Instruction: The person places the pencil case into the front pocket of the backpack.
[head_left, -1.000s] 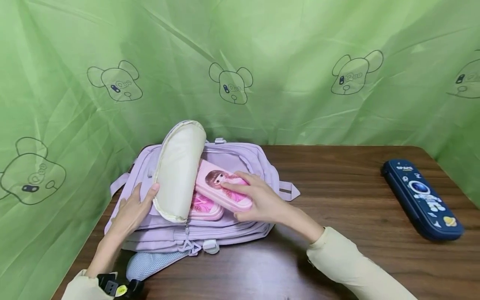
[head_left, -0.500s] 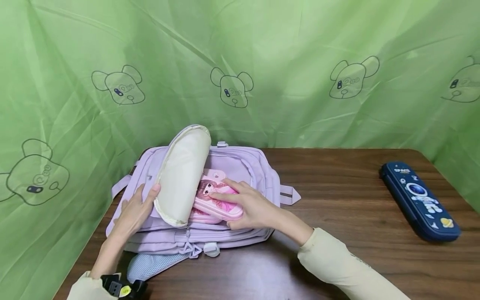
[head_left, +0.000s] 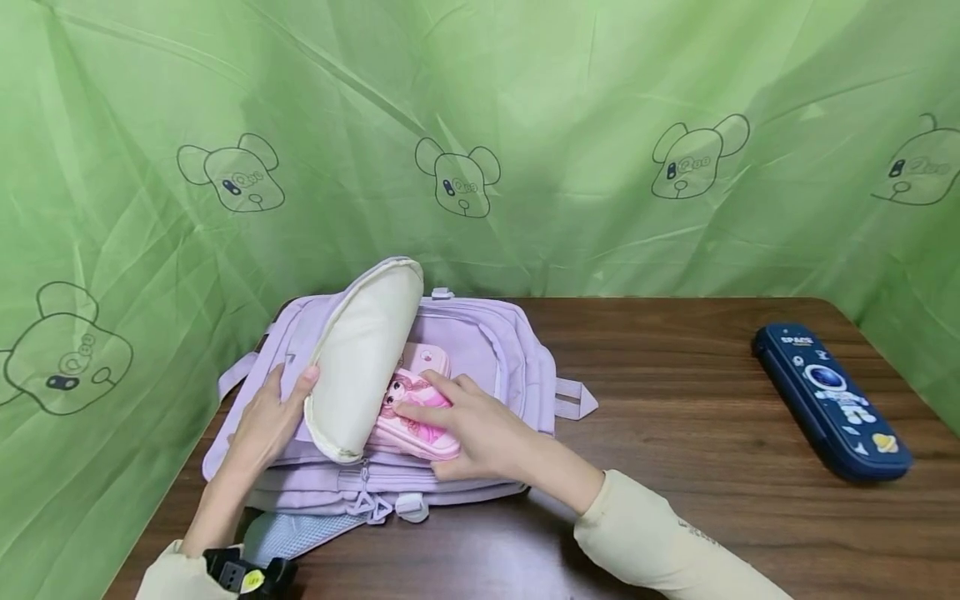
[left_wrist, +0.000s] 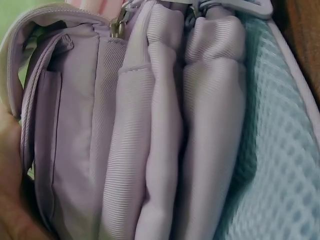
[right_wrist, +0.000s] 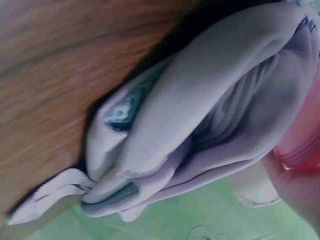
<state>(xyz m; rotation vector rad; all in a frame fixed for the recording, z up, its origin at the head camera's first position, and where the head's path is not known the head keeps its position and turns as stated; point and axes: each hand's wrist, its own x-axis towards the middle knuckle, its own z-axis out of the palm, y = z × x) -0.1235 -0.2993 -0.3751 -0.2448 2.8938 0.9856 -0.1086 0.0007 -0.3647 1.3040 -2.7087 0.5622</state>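
A lilac backpack (head_left: 536,383) lies on the table with its front pocket unzipped. My left hand (head_left: 262,425) holds the edge of the pocket's cream-lined flap (head_left: 367,367), lifted toward the left. In my right hand (head_left: 480,429) is a pink pencil case (head_left: 431,437) with a doll picture, gripped by its right side. It is tilted at the pocket opening, its left part behind the flap. A second pink case (head_left: 433,358) shows behind it inside the pocket, mostly covered. The right wrist view shows the pink case (right_wrist: 302,125) at the fingers against the lilac fabric.
A navy pencil case (head_left: 836,400) with an astronaut print lies on the right of the brown table (head_left: 660,375). Zip pulls (head_left: 367,504) and a light-blue mesh strap (head_left: 296,533) hang at the backpack's near side. Green printed cloth (head_left: 562,225) walls the table behind and at the sides.
My right hand has moved left and down with the pink pencil case, bringing it deeper into the pocket and further behind the flap. The left hand keeps its hold on the flap.
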